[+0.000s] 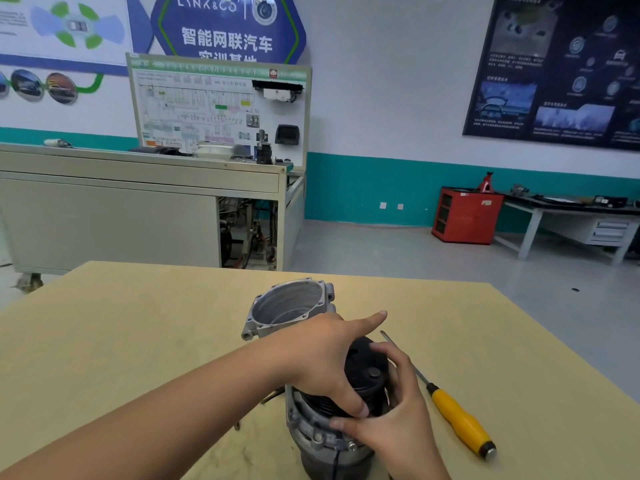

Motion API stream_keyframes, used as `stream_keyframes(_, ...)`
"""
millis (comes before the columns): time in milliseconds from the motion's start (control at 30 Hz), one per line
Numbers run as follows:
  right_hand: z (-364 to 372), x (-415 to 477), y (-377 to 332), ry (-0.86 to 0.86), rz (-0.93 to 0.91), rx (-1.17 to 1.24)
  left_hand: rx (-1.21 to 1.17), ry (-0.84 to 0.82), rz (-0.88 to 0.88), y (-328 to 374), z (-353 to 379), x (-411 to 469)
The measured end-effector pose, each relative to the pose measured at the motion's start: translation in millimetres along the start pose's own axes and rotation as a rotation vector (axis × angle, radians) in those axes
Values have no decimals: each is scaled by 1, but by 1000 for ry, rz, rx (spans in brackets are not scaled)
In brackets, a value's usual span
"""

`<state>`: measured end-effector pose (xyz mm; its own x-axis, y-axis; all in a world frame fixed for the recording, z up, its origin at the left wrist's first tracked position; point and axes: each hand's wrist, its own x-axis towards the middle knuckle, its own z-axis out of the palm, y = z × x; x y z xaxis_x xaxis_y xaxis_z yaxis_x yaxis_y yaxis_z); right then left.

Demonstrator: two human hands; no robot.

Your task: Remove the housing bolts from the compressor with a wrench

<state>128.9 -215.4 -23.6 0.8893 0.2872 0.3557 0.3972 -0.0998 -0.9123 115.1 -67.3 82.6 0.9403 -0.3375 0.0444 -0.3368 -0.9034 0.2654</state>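
Observation:
The compressor (322, 431) stands upright near the front edge of the tan table (138, 323), a grey metal body with a black ribbed core (367, 368) sticking out of its top. My left hand (322, 355) wraps over the black core from the left, forefinger pointing out. My right hand (391, 420) grips the core and the flange from the right. A bolt head (352, 446) shows on the flange below my right thumb. Just behind, an empty silver housing shell (287, 306) lies with its open mouth up. No wrench is in view.
A screwdriver with a yellow handle (457, 419) lies on the table right of the compressor, tip pointing away. Beyond the table are a grey training bench (138, 209), a red cabinet (465, 216) and a workbench (571, 216) at the right wall.

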Motion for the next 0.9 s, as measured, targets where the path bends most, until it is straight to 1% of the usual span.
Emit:
stream_keyframes(200,-2,-2,3,-39,-37,-47,29,-4,-9,-1,8,0)
stream_keyframes(333,-3,-2,2,-47,-27,-44,39,27,-21,-2,13,-2)
stream_keyframes(433,-4,-2,-1,-64,-4,-65,-5,86,-31,-1,19,-8)
stream_keyframes(533,-5,-2,-8,-95,15,-111,-19,205,-46,-1,36,-22)
stream_keyframes(667,-2,-15,-16,-104,1,-105,-36,426,-93,5,74,-53)
stream_keyframes(767,-1,-32,-16,-70,-11,-97,-108,502,-102,13,93,-82)
stream_keyframes(833,-7,-44,-18,-57,-23,-135,-139,502,-111,13,105,-102)
stream_keyframes(900,-15,-59,-25,-36,-36,-186,-53,621,-9,13,118,-126)
